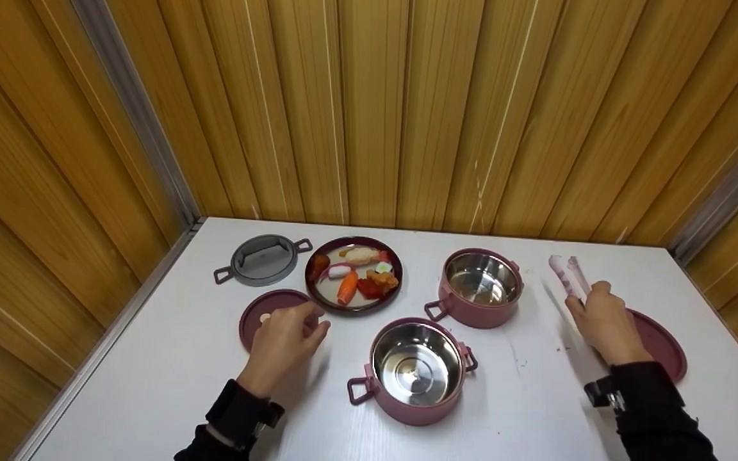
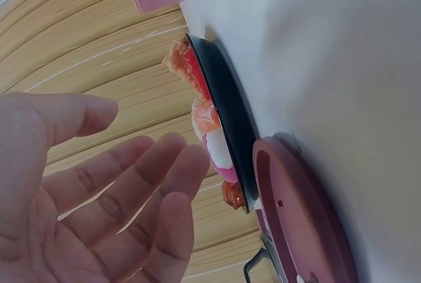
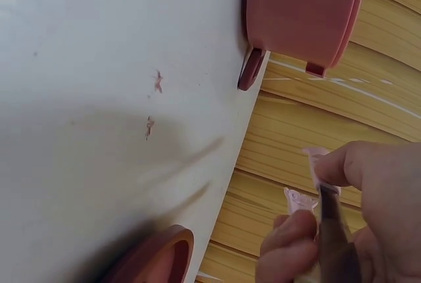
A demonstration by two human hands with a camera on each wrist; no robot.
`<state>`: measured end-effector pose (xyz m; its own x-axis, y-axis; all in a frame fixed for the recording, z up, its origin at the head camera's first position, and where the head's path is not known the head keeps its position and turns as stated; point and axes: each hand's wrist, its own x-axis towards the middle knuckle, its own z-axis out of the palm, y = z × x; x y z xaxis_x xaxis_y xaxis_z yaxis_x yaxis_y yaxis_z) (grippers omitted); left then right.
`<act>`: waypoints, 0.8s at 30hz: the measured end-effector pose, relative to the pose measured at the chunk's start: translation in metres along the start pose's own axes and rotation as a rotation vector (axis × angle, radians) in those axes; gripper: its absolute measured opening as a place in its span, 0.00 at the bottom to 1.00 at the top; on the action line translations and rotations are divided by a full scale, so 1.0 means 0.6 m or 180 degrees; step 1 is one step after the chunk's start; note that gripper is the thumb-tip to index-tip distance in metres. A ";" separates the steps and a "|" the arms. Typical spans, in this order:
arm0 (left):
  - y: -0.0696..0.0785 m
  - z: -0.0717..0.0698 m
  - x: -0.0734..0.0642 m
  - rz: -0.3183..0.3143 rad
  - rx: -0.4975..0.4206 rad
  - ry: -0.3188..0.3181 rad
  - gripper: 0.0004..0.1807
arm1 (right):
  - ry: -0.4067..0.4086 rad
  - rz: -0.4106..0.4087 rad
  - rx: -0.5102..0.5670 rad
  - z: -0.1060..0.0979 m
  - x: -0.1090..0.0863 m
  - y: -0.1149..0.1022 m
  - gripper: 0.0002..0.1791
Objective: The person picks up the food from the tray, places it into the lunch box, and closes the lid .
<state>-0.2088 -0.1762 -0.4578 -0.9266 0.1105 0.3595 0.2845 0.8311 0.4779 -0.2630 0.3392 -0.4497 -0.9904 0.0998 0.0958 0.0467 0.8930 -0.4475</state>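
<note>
My right hand (image 1: 606,323) grips a pair of pale pink tongs (image 1: 569,275) above the right side of the table. In the right wrist view, the two tips of the tongs (image 3: 301,200) stand apart and point away from the fingers. Loosely bent and holding nothing, my left hand (image 1: 286,339) hovers over a maroon lid (image 1: 250,320). Beyond it lies a dark-rimmed plate (image 1: 351,309) with several food pieces, among them an orange one (image 1: 347,288) and a fried-looking one (image 1: 382,280). In the left wrist view, the left hand's (image 2: 112,197) palm and spread fingers show beside the plate.
Two pink pots with steel insides stand near the middle, a front pot (image 1: 417,410) and a back pot (image 1: 481,314). A grey lid with a handle (image 1: 265,261) lies at back left. Another maroon lid (image 1: 664,346) lies beside the right wrist. Wood-patterned walls (image 1: 369,115) enclose the white table (image 1: 523,397).
</note>
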 end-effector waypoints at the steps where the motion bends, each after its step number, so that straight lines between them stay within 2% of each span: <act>1: 0.000 0.000 0.000 0.0009 -0.0013 -0.0019 0.04 | 0.0039 -0.0018 -0.0007 0.000 -0.002 0.000 0.27; 7: -0.003 0.002 -0.001 -0.0020 -0.0056 -0.0109 0.06 | 0.0158 0.0027 -0.0015 -0.002 -0.007 -0.007 0.29; 13: -0.005 0.004 -0.002 0.0007 -0.0056 -0.0082 0.07 | 0.0238 0.0185 0.0031 -0.011 -0.007 -0.028 0.39; 17: -0.002 0.005 -0.004 0.0049 -0.0041 -0.0067 0.06 | 0.0270 0.0106 0.0011 -0.016 -0.009 -0.045 0.44; 24: 0.008 0.007 -0.009 0.0092 0.0014 -0.0021 0.07 | 0.0387 -0.0164 -0.0051 -0.018 -0.012 -0.079 0.41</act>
<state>-0.2038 -0.1705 -0.4608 -0.9196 0.1382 0.3677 0.3102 0.8299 0.4638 -0.2568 0.3008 -0.4195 -0.9685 0.1052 0.2258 -0.0007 0.9052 -0.4250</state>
